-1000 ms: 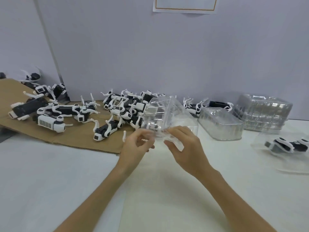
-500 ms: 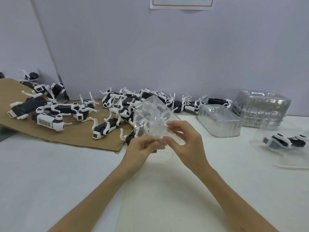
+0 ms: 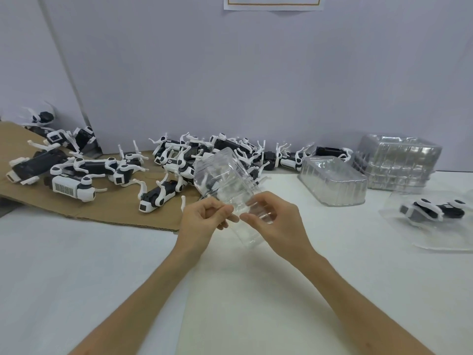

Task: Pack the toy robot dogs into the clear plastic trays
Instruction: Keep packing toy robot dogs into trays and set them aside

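Toy robot dogs (image 3: 179, 165), heap at the desk's far edge: black bodies, white legs and heads. One dog (image 3: 73, 188) toward the far-left corner: white flank with black barcode stripes. Cardboard (image 3: 102, 213): plain brown. Desk (image 3: 76, 265): white. Lifted tray (image 3: 225, 180): colourless, transparent, ribbed. Tray stack (image 3: 396, 162), far right: clear, grey sheen. Packed dog (image 3: 432, 211), right edge: black, white, grey. Wall (image 3: 230, 73): pale lavender-grey. Paper (image 3: 272, 2): white, orange-brown border line.
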